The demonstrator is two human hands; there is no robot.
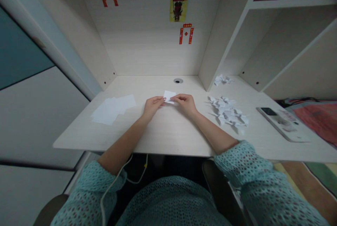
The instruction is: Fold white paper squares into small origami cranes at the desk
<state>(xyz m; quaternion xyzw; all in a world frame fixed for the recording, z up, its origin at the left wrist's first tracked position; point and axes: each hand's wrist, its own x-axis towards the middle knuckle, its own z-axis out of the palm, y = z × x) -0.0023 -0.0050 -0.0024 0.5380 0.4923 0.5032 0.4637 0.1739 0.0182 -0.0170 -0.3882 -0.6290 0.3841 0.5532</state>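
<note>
Between both hands, just above the desk, is a small white piece of paper, with creases too faint to make out. My left hand pinches its left edge between thumb and fingers. On the opposite side, my right hand is closed on the right edge, the fingertips bent over it. Flat sheets of white paper lie loosely overlapped to the left of my left hand. A cluster of folded white paper pieces with pointed ends sits right of my right hand.
A few more folded pieces lie behind the divider. A phone-like white device rests at the desk's right. There is a round cable hole at the back. A white cable hangs by my left sleeve.
</note>
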